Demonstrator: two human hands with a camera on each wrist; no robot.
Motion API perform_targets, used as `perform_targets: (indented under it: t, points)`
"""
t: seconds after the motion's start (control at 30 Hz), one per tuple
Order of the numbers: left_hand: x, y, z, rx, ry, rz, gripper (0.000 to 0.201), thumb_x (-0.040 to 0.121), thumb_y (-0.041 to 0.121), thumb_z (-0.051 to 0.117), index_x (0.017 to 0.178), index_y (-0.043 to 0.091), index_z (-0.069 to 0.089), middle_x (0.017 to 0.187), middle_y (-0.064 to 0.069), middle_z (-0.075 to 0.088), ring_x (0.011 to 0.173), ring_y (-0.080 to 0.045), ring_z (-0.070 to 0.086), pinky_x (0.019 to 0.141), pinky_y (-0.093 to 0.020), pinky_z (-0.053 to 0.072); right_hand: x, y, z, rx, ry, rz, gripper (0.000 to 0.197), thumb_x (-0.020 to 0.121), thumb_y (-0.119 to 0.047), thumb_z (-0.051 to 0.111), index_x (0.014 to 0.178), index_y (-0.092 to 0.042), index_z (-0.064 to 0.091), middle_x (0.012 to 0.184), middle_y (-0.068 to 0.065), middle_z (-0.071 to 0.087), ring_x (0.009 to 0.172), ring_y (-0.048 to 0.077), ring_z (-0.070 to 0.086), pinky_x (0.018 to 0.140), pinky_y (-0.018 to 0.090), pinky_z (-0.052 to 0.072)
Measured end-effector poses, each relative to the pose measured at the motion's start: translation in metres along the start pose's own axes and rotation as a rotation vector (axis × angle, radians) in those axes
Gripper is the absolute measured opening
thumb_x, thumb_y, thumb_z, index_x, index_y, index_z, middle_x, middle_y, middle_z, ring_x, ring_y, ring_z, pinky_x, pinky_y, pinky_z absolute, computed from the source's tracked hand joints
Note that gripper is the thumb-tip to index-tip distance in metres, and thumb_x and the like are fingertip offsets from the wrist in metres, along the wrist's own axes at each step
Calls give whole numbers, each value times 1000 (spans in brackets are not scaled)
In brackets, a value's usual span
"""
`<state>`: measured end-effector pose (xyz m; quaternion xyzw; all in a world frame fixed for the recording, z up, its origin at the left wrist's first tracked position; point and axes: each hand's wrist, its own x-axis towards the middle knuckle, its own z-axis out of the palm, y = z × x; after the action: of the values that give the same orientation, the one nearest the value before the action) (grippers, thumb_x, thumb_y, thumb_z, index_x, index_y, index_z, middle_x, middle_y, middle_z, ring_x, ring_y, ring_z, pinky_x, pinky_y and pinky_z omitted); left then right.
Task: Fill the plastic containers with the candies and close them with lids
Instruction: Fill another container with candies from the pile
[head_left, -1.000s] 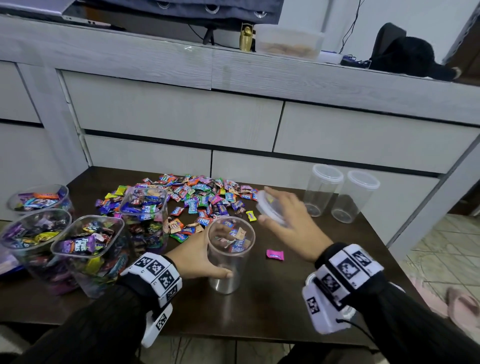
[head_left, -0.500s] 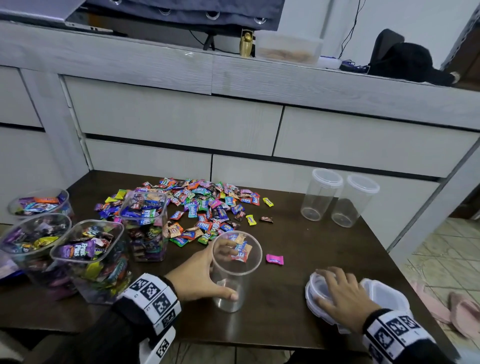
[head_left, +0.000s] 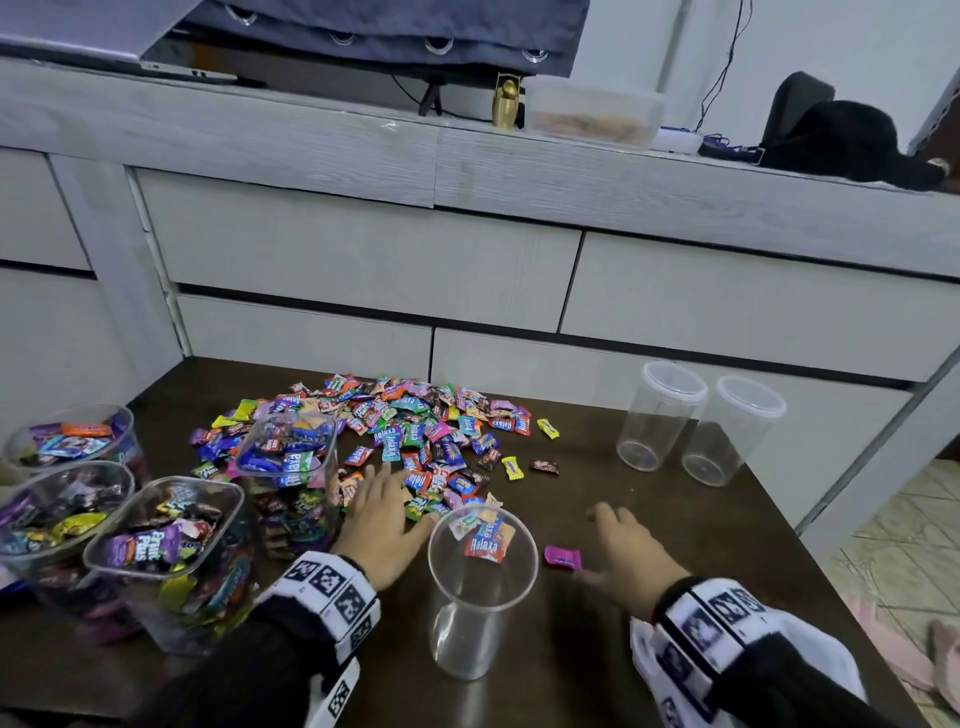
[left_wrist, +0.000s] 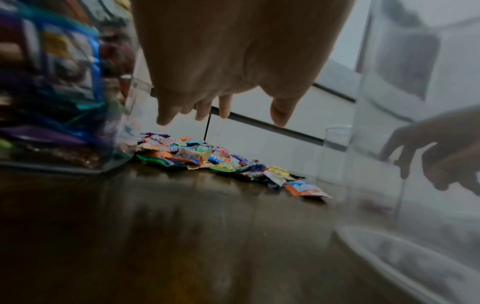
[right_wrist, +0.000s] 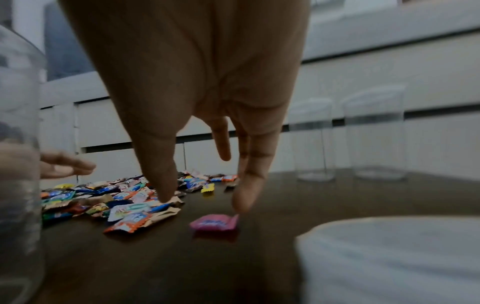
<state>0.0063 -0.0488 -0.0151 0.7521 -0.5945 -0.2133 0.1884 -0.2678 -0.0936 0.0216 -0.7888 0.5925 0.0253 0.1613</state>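
Observation:
A heap of wrapped candies (head_left: 415, 426) covers the middle of the dark table (head_left: 649, 514). In front of it stands an empty clear container (head_left: 480, 587) without a lid. My left hand (head_left: 395, 499) hovers just left of it, fingers spread over the near edge of the candies (left_wrist: 207, 156), holding nothing. My right hand (head_left: 602, 545) is spread low over the table to the container's right. Its fingertips (right_wrist: 241, 203) are right at a lone pink candy (right_wrist: 213, 223), which it is not gripping. A stack of white lids (right_wrist: 389, 257) lies under my right wrist.
Several candy-filled open containers (head_left: 171, 551) stand along the left, one (head_left: 291, 483) beside my left hand. Two empty lidded containers (head_left: 662, 415) stand at the far right. White drawers (head_left: 363, 270) close off the table's far side. The table edge drops to a tiled floor on the right.
My right hand put the lid on the stack at the front right, then came forward to the pink candy. My left hand let go of the empty container and moved up to the candies.

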Motion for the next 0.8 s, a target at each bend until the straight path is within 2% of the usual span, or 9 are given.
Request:
perform_targets:
  t: [0.1, 0.2, 0.37, 0.43, 0.53, 0.6, 0.7, 0.73, 0.8]
  points:
    - [23, 1, 10, 179, -46, -138, 99, 89, 67, 49, 155, 13, -1, 161, -14, -17, 147, -31, -21, 119, -47, -4, 28, -26, 12, 101, -110, 117, 86, 73, -46, 77, 135, -10, 29, 133, 14, 41, 124, 30, 47, 102, 33, 41]
    - [41, -4, 19, 292, -55, -254, 103, 88, 74, 39, 155, 11, -7, 159, -20, -20, 146, -37, -23, 119, -49, -6, 50, -45, 24, 147, -159, 155, 84, 73, -44, 78, 132, -11, 28, 132, 14, 38, 123, 33, 49, 98, 35, 41]
    - [61, -8, 41, 336, -42, -360, 102, 85, 79, 33, 155, 16, -6, 159, -20, -21, 146, -38, -22, 117, -52, -8, 84, -65, 31, 124, -80, 53, 45, 90, -24, 58, 128, -8, 40, 129, 15, 38, 116, 35, 52, 92, 33, 42]
    - [71, -8, 41, 347, -86, -346, 102, 85, 79, 34, 155, 17, -7, 159, -18, -24, 144, -38, -26, 116, -56, -10, 99, -69, 31, 138, -59, -5, 40, 89, -21, 59, 126, -10, 46, 127, 14, 40, 113, 32, 53, 93, 32, 43]
    - [90, -6, 36, 359, -188, -248, 96, 91, 70, 38, 155, 15, -8, 157, -17, -27, 143, -37, -28, 115, -55, -11, 119, -73, 31, 122, -22, -85, 37, 90, -20, 59, 125, -12, 51, 127, 13, 43, 113, 31, 54, 95, 34, 45]
    - [100, -2, 34, 344, -181, -162, 90, 95, 59, 43, 155, 12, -5, 159, -16, -25, 146, -34, -24, 118, -52, -8, 131, -72, 30, 92, 14, -141, 36, 91, -22, 58, 126, -14, 51, 126, 12, 44, 114, 30, 52, 95, 35, 45]
    - [112, 2, 29, 188, -99, -61, 79, 97, 41, 51, 155, 12, 6, 162, -12, -18, 149, -27, -16, 122, -48, -2, 146, -65, 27, 40, 116, -158, 41, 89, -30, 61, 127, -20, 50, 127, 8, 42, 121, 27, 39, 98, 37, 41]
    - [115, 2, 26, 164, -52, -52, 77, 97, 42, 50, 155, 13, 8, 162, -10, -17, 149, -26, -16, 122, -48, -2, 150, -63, 26, 41, 150, -136, 47, 87, -33, 63, 129, -20, 47, 131, 8, 40, 123, 28, 35, 100, 38, 39]
    - [121, -1, 20, 201, 8, -71, 83, 95, 59, 42, 155, 16, 3, 162, -9, -19, 148, -26, -21, 119, -51, -6, 157, -61, 26, 87, 170, -65, 66, 83, -43, 64, 137, -17, 36, 143, 12, 32, 133, 32, 25, 108, 41, 32]
